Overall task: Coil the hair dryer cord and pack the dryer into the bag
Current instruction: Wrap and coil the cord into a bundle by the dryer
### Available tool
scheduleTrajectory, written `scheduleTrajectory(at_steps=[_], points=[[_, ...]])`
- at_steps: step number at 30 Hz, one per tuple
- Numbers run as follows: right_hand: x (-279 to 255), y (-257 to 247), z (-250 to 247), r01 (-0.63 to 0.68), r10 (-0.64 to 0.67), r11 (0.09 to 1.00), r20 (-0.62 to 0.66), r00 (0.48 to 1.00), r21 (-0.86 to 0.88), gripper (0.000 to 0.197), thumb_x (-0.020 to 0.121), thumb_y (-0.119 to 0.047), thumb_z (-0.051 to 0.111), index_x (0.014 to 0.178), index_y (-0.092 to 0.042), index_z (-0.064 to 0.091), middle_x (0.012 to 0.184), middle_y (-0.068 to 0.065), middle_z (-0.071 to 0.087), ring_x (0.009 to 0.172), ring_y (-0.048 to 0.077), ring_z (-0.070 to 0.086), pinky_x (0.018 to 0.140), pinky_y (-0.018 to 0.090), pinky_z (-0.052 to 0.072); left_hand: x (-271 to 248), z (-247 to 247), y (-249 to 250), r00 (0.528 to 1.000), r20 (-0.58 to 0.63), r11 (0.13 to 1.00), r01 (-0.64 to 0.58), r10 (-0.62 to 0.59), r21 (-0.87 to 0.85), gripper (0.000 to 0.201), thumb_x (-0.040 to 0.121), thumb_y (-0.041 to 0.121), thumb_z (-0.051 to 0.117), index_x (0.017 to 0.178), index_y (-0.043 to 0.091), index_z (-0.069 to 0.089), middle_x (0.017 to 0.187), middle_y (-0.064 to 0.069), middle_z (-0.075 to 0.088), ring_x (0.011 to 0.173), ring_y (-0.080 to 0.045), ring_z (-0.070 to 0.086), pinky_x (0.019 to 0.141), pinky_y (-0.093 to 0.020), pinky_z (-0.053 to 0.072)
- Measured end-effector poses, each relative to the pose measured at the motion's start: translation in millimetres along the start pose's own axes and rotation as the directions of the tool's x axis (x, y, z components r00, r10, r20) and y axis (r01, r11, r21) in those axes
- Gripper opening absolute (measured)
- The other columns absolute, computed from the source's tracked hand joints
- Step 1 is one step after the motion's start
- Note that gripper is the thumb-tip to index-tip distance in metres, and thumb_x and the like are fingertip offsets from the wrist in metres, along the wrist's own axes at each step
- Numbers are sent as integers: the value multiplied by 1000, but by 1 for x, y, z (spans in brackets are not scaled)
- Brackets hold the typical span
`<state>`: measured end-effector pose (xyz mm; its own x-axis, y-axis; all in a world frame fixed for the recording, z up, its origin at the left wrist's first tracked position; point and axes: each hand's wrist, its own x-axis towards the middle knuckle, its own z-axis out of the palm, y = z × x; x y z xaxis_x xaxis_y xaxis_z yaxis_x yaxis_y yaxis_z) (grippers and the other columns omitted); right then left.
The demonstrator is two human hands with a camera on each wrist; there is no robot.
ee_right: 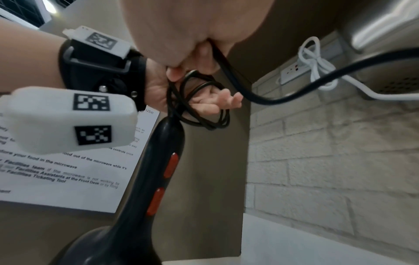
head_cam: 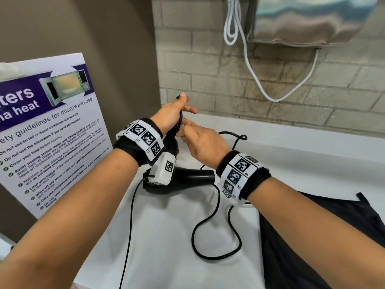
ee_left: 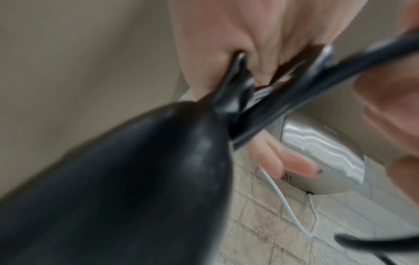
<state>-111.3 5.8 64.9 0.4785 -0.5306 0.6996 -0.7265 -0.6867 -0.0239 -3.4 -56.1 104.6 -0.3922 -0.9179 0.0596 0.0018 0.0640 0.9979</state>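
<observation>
We see the black hair dryer (head_cam: 187,176) lying on the white counter (head_cam: 166,236) with its handle pointing up toward both hands. The left hand (head_cam: 170,113) pinches several loops of the black cord (head_cam: 208,226) between thumb and palm just above the handle's end, its other fingers stretched out straight. The right hand (head_cam: 202,142) is just beside it, fingers curled round a strand of the same cord; the right wrist view shows that strand running out from under the fingers and away to the right. The rest of the cord lies in loose curves on the counter, near a dark bag (head_cam: 312,236) that lies flat to the right. The left wrist view is blurred, so how many loops are gathered is probably unclear. A microwave safety poster (head_cam: 48,130) leans against the wall at left, and a metal hand dryer (head_cam: 308,21) with a white cable (head_cam: 250,59) hangs on the brick wall above
</observation>
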Motion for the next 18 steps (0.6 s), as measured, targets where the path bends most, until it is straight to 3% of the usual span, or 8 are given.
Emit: scheduleTrajectory(at_steps=[3,6,8,10,12,14,16,18], points=[[10,6,-7,-59,67,994,-84,994,93,22,84,-20,39,100,-6,42,67,18,65,49,29,60,42,28,49,-5,5,2,995,93,992,24,-35,122,54,100,46,20,108,7,56,76,-10,56,62,-17,53,54,-23,41],[22,15,-22,-315,338,929,-96,936,194,31,82,-28,62,98,-10,42,71,10,61,60,27,57,53,32,47,-10,6,5,979,203,991,-8,-19,131,69,97,53,9,63,6,47,42,-6,45,31,-14,39,39,-18,30],[30,28,-31,-383,426,882,-118,897,275,40,67,-26,79,83,-10,46,68,0,47,61,16,45,57,25,38,-11,6,7,954,297,996,15,-42,93,76,93,60,2,58,6,41,36,-2,40,23,-11,25,33,-14,23],[35,39,-36,-384,434,870,-110,894,310,43,58,-28,85,76,-8,52,71,-1,46,55,2,43,54,13,32,-11,5,8,925,375,996,43,-69,78,84,89,63,-2,49,8,47,35,-2,38,22,-9,22,31,-13,22],[39,42,-36,-461,492,800,18,870,383,33,62,-28,83,78,-15,57,77,-3,55,54,-4,52,53,8,34,-13,2,8,911,403,996,80,-91,43,81,87,66,-2,45,14,45,34,0,33,22,-8,20,32,-14,19],[38,42,-33,-521,504,761,153,850,386,19,74,-25,75,86,-16,65,84,-1,65,65,-3,56,64,11,38,-13,0,10,922,376,995,96,-96,17,72,86,69,0,52,16,35,34,3,28,24,-7,18,34,-15,16],[34,41,-30,-509,460,774,219,861,376,20,83,-24,66,99,-11,67,90,7,69,74,6,56,70,16,41,-12,-2,9,947,311,997,75,-80,31,69,87,69,0,56,16,33,33,6,25,24,-7,18,33,-13,17],[31,42,-27,-494,435,792,235,869,360,23,88,-26,60,104,-10,63,79,5,67,67,4,55,66,18,44,-11,-2,9,965,257,998,48,-54,29,71,90,65,3,54,14,37,32,6,25,24,-6,18,33,-12,18]])
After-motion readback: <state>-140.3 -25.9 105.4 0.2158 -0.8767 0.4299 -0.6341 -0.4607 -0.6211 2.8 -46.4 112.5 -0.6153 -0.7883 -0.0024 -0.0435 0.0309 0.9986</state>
